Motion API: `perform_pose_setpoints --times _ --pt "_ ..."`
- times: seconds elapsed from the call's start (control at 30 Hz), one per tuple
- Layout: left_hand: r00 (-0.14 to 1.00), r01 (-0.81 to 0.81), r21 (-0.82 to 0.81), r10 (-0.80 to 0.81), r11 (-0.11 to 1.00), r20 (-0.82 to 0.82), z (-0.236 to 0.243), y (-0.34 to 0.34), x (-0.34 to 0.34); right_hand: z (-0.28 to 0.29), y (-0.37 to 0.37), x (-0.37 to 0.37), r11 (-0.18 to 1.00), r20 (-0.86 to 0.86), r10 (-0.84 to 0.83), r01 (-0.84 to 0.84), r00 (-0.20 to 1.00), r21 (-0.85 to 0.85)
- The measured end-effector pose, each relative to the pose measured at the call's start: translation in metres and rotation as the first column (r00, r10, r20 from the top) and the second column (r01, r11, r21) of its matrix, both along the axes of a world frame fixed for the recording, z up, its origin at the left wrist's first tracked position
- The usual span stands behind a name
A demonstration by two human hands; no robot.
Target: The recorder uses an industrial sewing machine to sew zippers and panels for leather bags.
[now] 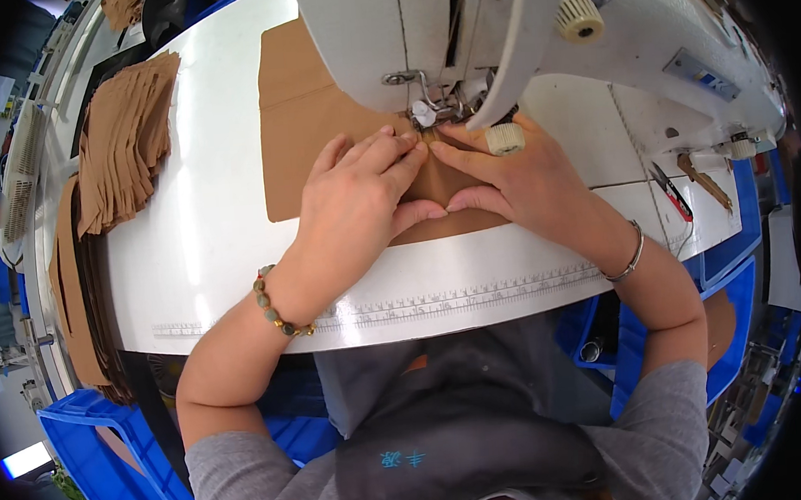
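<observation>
A brown fabric piece (303, 117) lies on the white table under the head of a white sewing machine (358, 39). My left hand (350, 198) grips the fabric just left of the needle area, its thumb and bent fingers pressing the cloth. On the other side, my right hand (535, 180) holds the same piece with thumb and forefinger. Both thumb tips nearly meet near the cloth's front edge, and the forefingers come close together before the presser foot (423, 114). Between the hands the cloth looks slightly raised. The needle tip cannot be made out.
Brown fabric pieces (128, 144) are fanned out at the left, with another stack (74, 291) hanging over the edge. Red-handled snips (676, 198) and a brass-coloured tool (704, 180) lie at the right. A printed ruler (423, 306) follows the front edge. Blue bins (143, 417) flank me.
</observation>
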State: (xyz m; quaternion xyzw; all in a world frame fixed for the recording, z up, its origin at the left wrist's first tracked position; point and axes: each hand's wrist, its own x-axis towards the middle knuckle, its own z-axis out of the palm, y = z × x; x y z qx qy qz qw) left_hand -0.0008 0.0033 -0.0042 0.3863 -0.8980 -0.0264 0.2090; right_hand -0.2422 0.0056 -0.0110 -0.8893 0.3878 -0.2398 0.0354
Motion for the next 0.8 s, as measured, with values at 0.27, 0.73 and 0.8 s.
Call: perform_pose_setpoints --times 0.27,0.73,0.8 --pt "1.000 0.004 -0.006 -0.004 1.000 0.012 0.000 -0.005 0.000 -0.001 -0.003 -0.002 0.999 0.001 0.004 -0.004 1.000 0.033" --pt "0.997 -0.025 -0.068 0.030 0.997 0.064 -0.003 0.006 0.000 -0.007 0.004 0.000 0.996 -0.009 -0.008 0.007 1.000 -0.085" --pt "0.998 -0.020 -0.065 0.025 0.998 0.065 -0.004 0.004 -0.001 -0.008 0.004 0.001 0.998 -0.003 -0.020 0.020 1.000 -0.063"
